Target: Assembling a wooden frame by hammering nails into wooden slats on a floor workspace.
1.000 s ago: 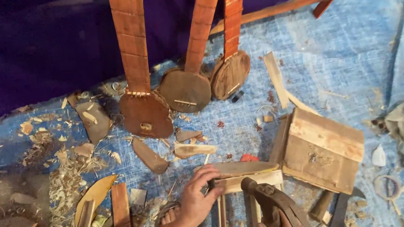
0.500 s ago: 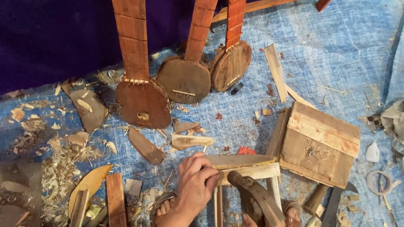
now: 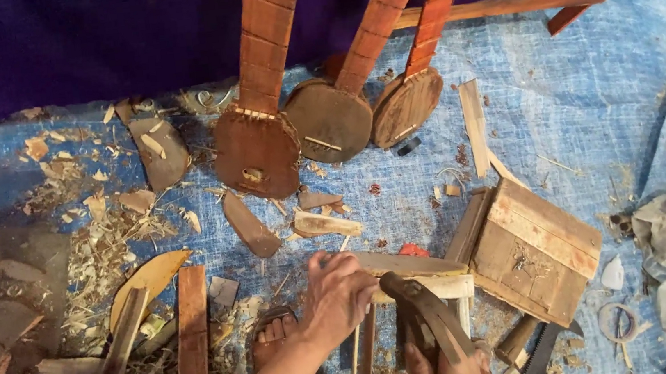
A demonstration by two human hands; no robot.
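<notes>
On the blue tarp (image 3: 607,125) just beside the wooden box (image 3: 534,252), we see the left hand (image 3: 336,294) clamped over a pale wooden strip (image 3: 420,273) to steady it while the right hand (image 3: 447,369) grips a dark curved tool (image 3: 424,309) against it.

Blue tarp (image 3: 589,110) under wood shavings (image 3: 101,253)
</notes>
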